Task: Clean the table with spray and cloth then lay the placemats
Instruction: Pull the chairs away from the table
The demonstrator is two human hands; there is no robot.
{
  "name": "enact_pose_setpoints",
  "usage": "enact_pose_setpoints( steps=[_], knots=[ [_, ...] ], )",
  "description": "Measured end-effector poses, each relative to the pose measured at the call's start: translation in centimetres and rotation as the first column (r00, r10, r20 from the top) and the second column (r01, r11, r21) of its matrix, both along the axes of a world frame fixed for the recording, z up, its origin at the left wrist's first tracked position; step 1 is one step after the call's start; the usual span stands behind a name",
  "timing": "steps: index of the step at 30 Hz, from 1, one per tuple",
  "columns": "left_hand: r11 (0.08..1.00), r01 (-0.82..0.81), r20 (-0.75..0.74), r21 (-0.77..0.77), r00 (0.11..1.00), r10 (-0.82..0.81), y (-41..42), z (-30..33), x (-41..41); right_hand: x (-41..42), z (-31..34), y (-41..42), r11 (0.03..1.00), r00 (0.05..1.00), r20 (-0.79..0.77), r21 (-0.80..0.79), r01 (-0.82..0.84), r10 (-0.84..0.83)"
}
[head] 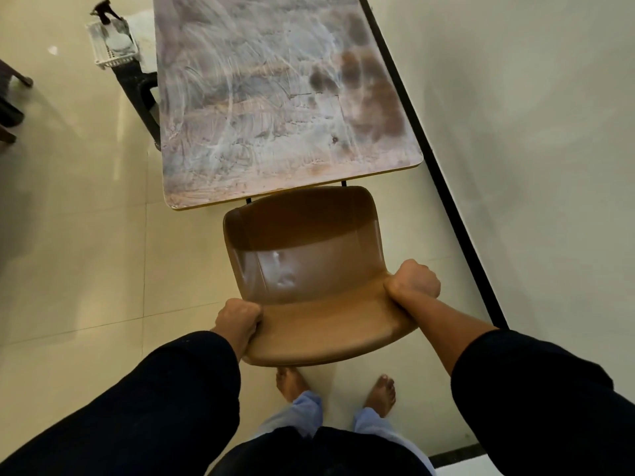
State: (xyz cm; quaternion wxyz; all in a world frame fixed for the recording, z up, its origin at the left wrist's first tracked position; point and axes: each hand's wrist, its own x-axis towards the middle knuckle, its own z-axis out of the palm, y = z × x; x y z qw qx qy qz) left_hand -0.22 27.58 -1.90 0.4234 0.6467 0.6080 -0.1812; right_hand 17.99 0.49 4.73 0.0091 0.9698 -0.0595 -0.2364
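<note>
Long rectangular wooden table point(275, 97) w/ rounded corners fills the upper frame. Its top is covered in whitish swirled streaks, w/ darker bare patches toward the far right side. Judging from that, spray is on and wiping is underway or not yet finished; the smears haven't been cleared off. No placemats in view anywhere, so that step looks undone. No cloth visible either.

Brown moulded plastic chair point(309, 269) sits at the near end of the table, seat front just under the table edge, backrest toward the person. Probably being shifted to get at the table, tho I can't tell which way.

White wire basket point(111, 46) stands on a dark stand beside the table's far left corner, apart from the top. A clear spray bottle w/ black trigger point(110, 25) sits in it.

Left hand point(238, 319) clenched round the left end of the chair's backrest, fingers curled under the rim. Right hand point(414, 281) same on the right end, fist tight, thumb side pressed on the backrest edge.
</note>
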Motion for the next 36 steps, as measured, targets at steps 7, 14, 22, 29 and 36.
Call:
enact_pose_setpoints(
  steps=[7, 14, 22, 29, 36],
  knots=[
    [0.991, 0.132, -0.081, -0.034, 0.988, -0.135, 2.0, -0.8, 0.9, 0.4, -0.5, 1.5, 0.998, 1.0, -0.018, -0.063, -0.027, 0.026],
    [0.906, 0.4, -0.192, -0.142, 0.886, -0.421, 1.3, 0.9, 3.6, -0.4, 0.2, 2.1, 0.944, 0.938, -0.169, -0.079, -0.32, 0.303],
    [0.51, 0.854, -0.062, -0.104, 0.506, -0.86, -2.4, 6.7, 2.0, -2.6, 2.3, 1.6, 0.774, 0.723, -0.282, 0.16, -0.613, 0.631],
    [0.1, 0.943, -0.104, 0.318, 0.14, -0.985, -6.2, 11.1, -3.0, -4.8, 5.6, -2.3, 0.419, 0.395, -0.14, 0.316, -0.851, 0.908],
    [0.032, 0.878, -0.275, 0.478, 0.184, -0.944, -8.8, 10.8, -2.9, -5.8, 3.8, -2.8, 0.384, 0.389, 0.038, 0.086, -0.919, 0.921]
  ],
)
